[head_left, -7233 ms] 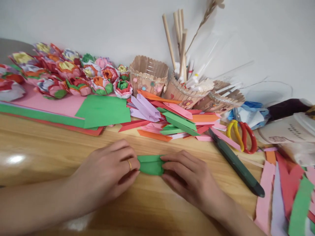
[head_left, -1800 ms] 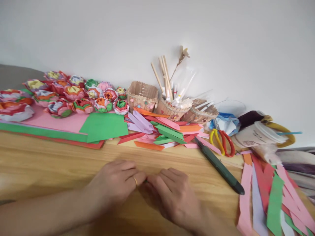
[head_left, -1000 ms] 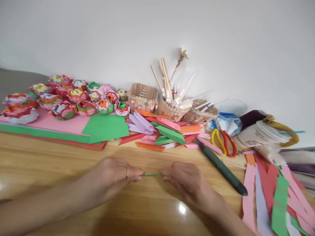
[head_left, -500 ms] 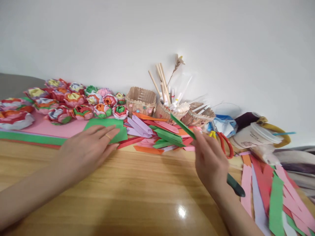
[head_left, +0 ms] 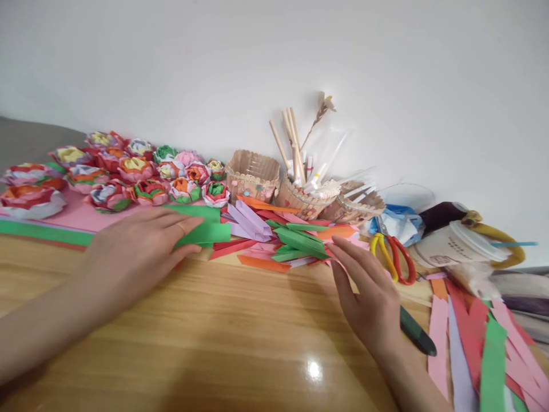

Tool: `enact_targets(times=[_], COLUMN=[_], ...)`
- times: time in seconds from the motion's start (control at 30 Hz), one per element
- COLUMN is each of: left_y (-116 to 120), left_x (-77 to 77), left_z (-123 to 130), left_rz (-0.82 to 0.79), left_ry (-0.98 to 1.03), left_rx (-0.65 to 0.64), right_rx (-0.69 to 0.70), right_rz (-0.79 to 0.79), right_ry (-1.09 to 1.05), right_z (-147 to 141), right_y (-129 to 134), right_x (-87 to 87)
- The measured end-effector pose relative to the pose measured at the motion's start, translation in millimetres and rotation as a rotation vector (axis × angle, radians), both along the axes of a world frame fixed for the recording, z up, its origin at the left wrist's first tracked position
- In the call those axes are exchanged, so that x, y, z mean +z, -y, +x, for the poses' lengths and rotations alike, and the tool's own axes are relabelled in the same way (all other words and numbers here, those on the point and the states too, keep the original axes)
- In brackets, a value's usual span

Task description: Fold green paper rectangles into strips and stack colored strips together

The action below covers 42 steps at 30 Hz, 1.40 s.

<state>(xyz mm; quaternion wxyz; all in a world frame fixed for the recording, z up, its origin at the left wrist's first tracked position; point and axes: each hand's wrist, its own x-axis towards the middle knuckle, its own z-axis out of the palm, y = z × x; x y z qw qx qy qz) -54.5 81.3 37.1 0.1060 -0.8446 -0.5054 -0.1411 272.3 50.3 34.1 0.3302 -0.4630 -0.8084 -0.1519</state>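
Both hands were above the table (head_left: 206, 337): the left hand (head_left: 143, 240) lay over the green paper (head_left: 217, 233), thumb and fingers a little apart at its edge, though whether it pinched a piece could not be told; the right hand (head_left: 371, 286) was open, fingers extended and holding nothing visible, tips at the near right end of the folded strips (head_left: 302, 241). Judging by the layout, much folding had been done: paper flowers (head_left: 148, 191) stood finished in rows on the pink paper (head_left: 77, 207), and many strips sat creased in a loose heap. Left unfolded, it seemed, were the green pieces by the left hand and the long flat strips (head_left: 493, 360) at the far right. That green paper looked flat, matte and straight-edged, its pieces overlapping slightly; the folded strips were narrow, sharply creased and slant-ended, in green, lilac, orange, red and pink.
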Motion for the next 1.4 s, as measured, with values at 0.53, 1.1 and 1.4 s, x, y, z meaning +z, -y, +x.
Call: enact_targets(times=[0.53, 1.1, 1.4], left_y=[51, 53, 47], left_x=[-20.4, -28.9, -34.4], left_z=[54, 54, 58], left_rz=[0.015, -0.412, -0.519], left_ry=[0.151, 0.476, 0.349], left_rx=[-0.442, -0.302, -0.159], right_rx=[0.462, 0.148, 0.029], right_rz=[-0.410, -0.791, -0.713], right_ry=[0.175, -0.041, -0.056], right_z=[-46, -38, -45], right_y=[30, 32, 35], right_x=[-9.4, -6.8, -22.9])
